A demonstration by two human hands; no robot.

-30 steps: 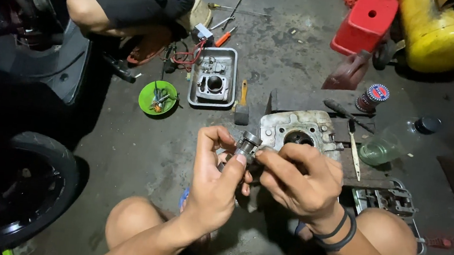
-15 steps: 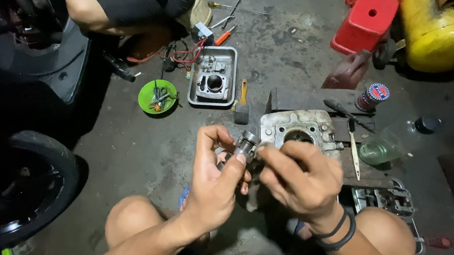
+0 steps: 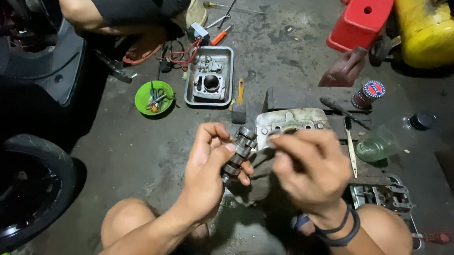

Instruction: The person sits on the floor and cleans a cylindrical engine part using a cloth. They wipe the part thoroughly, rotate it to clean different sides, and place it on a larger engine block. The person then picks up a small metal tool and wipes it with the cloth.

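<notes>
While tools lie scattered over a grimy concrete floor point(image 3: 142, 153), the left hand point(image 3: 209, 170) grips a ridged metal shaft point(image 3: 238, 153); the right hand point(image 3: 311, 170) pinches something hidden.

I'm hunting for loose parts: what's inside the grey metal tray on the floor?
The grey metal tray holds a grey engine cylinder with a round dark bore, plus smaller metal parts behind it. Whatever lies beneath the cylinder is covered.

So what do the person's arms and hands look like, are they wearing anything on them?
Both arms are bare, with no sleeves showing and no gloves. The left hand wears nothing: no ring or watch shows. The right hand has two thin dark bands round its wrist, like bracelets or hair ties. No markings show on either arm.
</notes>
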